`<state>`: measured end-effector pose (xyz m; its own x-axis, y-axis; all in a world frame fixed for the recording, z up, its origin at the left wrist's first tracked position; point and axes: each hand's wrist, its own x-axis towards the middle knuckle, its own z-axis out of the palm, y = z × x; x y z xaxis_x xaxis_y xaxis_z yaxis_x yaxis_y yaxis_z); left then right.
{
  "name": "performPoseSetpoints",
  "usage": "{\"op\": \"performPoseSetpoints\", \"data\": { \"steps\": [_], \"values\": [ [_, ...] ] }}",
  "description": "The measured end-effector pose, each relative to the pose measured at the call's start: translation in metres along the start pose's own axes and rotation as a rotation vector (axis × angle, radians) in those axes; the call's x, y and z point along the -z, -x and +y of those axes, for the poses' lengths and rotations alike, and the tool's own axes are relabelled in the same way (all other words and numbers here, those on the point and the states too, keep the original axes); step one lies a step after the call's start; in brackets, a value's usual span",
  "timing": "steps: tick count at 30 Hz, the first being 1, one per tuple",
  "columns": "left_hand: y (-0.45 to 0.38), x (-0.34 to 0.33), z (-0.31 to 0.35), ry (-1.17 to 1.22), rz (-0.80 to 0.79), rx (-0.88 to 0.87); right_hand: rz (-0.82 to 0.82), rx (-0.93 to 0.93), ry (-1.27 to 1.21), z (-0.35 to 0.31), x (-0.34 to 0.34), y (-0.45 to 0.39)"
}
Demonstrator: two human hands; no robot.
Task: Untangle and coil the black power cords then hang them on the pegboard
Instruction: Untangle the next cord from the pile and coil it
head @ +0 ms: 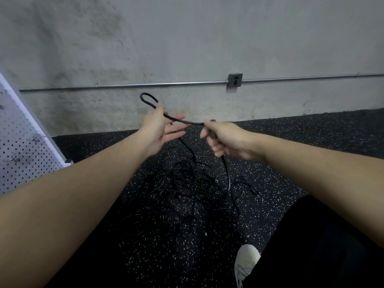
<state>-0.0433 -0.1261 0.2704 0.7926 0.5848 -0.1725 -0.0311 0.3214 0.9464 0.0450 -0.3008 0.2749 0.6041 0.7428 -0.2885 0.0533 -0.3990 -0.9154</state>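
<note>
The head camera looked down past two bare forearms toward a grey concrete wall (187, 38) and a black speckled floor (145, 246).

The left hand (160, 129) was held out, palm turned inward, its fingers straight and spread apart. A black power cord (182, 121) lay across that hand between the thumb and the fingers, and it curved into a small loop (148, 99) just above the thumb, in front of the wall. Whether the thumb pressed the cord against the hand could not be told.

The right hand (223, 140), just beside the left, had its fingers curled round the same cord, gripping it. From this hand the cord hung down to the floor.

There it joined a tangled pile of black cords (193, 188), which lay on the floor below both hands and well out from the wall.

A white pegboard (27, 154) with small metal hooks leaned at the left edge, near the foot of the wall. A grey outlet box (235, 80) sat on a metal conduit (124, 85) running along the wall. A white shoe (246, 265) and a black trouser leg (322, 246) showed at the lower right.
</note>
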Motion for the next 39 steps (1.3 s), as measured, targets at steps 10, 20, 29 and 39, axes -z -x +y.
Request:
{"op": "performPoseSetpoints", "data": {
  "steps": [10,20,29,39],
  "values": [
    [0.047,-0.031,-0.035,-1.066,-0.952,0.157,0.235,0.253,-0.673,-0.025,0.015,-0.003],
    [0.041,-0.032,-0.035,-0.954,-0.806,0.058,0.188,0.041,-0.357,-0.001,0.031,-0.011],
    [0.023,-0.019,-0.005,-0.307,-0.359,-0.047,-0.546,-0.048,0.575,0.007,0.016,0.010],
    [0.017,-0.007,-0.017,-0.381,-0.322,0.061,-0.025,0.225,0.089,-0.008,-0.004,0.002]
  ]
}}
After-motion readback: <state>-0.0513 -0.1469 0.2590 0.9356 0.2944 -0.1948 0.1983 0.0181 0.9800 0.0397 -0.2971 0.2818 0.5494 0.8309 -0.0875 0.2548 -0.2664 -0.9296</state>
